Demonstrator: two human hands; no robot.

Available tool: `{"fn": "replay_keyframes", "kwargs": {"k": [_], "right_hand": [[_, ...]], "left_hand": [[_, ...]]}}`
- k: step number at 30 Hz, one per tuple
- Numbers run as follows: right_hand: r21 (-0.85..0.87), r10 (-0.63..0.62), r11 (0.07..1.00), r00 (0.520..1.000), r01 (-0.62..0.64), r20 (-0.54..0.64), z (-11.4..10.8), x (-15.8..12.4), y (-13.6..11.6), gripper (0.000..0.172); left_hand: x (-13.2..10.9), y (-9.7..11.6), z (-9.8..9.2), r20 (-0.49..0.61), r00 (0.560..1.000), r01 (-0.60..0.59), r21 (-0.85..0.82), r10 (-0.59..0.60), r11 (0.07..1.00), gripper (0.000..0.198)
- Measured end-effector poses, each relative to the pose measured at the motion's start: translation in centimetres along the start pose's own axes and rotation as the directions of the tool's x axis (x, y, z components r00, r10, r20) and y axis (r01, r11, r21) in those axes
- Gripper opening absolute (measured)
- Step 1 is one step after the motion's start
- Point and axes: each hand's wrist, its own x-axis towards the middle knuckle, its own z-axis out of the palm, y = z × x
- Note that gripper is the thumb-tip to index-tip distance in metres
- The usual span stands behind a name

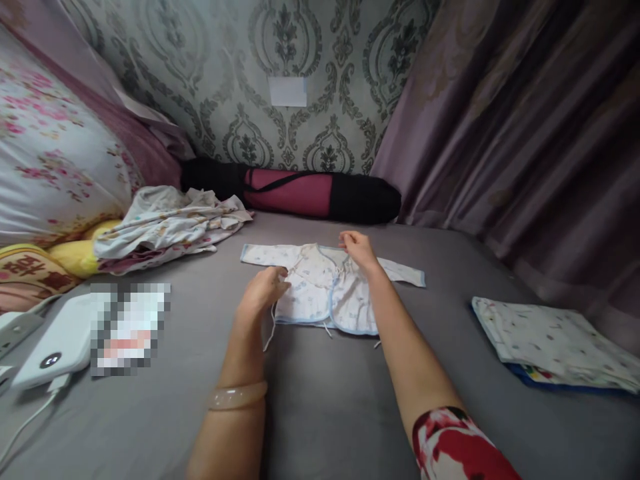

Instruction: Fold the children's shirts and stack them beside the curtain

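A small white baby shirt (310, 280) with pale blue trim and a light print lies spread on the grey bed sheet, its sleeves out to both sides. Thin white ties hang from its lower edge. My left hand (264, 291) is at the shirt's left side, with thumb and fingers slightly apart and nothing visible between them. Over the right shoulder of the shirt, near the neckline, is my right hand (357, 249). Its fingers are curled together, and no cloth shows in them. My right forearm covers part of the shirt's right side.
Folded printed cloth (555, 340) lies on the right. To the left are a white power bank (65, 340) with a cable, a blurred-out item (133, 327) and a crumpled cloth pile (170, 227). A black and maroon long bag (290, 193) rests along the wall.
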Motion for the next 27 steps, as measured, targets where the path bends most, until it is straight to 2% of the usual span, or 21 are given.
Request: {"fn": "replay_keyframes", "kwargs": {"k": [2, 4, 6, 8, 10, 12, 17, 20, 27], "right_hand": [[0.012, 0.111, 0.994, 0.994, -0.110, -0.002, -1.5, -0.8, 1.1, 0.034], [-0.046, 0.133, 0.990, 0.991, -0.133, 0.010, -1.9, -1.8, 2.2, 0.030], [-0.139, 0.063, 0.989, 0.998, -0.058, 0.028, -1.6, -2.7, 3.2, 0.027], [-0.242, -0.027, 0.969, 0.998, 0.041, 0.061, -1.0, -3.4, 3.9, 0.028], [-0.343, -0.061, 0.934, 0.992, 0.095, 0.108, -0.5, -3.9, 4.1, 0.033], [-0.435, -0.041, 0.894, 0.987, 0.107, 0.158, -0.3, -4.3, 4.0, 0.038], [-0.549, 0.027, 0.831, 0.978, 0.093, 0.206, -0.5, -4.7, 3.4, 0.037], [-0.527, 0.019, 0.845, 0.980, 0.090, 0.197, -0.6, -4.4, 3.5, 0.032], [-0.348, -0.023, 0.934, 0.989, 0.074, 0.149, -1.1, -3.6, 4.4, 0.020]], "left_hand": [[0.0, 2.1, 0.8, -0.027, 0.997, -0.079, -0.065, 0.078, 0.995, 0.025], [-0.1, 4.3, 2.3, 0.001, 0.989, -0.149, -0.124, 0.151, 0.981, 0.024], [-0.2, 6.0, 4.0, 0.036, 0.983, -0.172, -0.130, 0.178, 0.976, 0.023], [-0.3, 7.0, 5.7, 0.037, 0.989, -0.141, -0.088, 0.144, 0.986, 0.022], [-0.5, 7.3, 6.9, 0.016, 0.996, -0.090, -0.048, 0.090, 0.995, 0.022], [-0.6, 7.3, 7.6, 0.011, 0.999, -0.043, -0.033, 0.044, 0.999, 0.022], [-0.3, 7.1, 7.9, 0.043, 0.999, 0.029, -0.074, -0.026, 0.997, 0.020], [-0.1, 7.0, 8.2, 0.051, 0.998, 0.047, -0.111, -0.042, 0.993, 0.017], [-0.3, 7.0, 7.9, 0.061, 0.997, 0.064, -0.201, -0.053, 0.977, 0.010]]}}
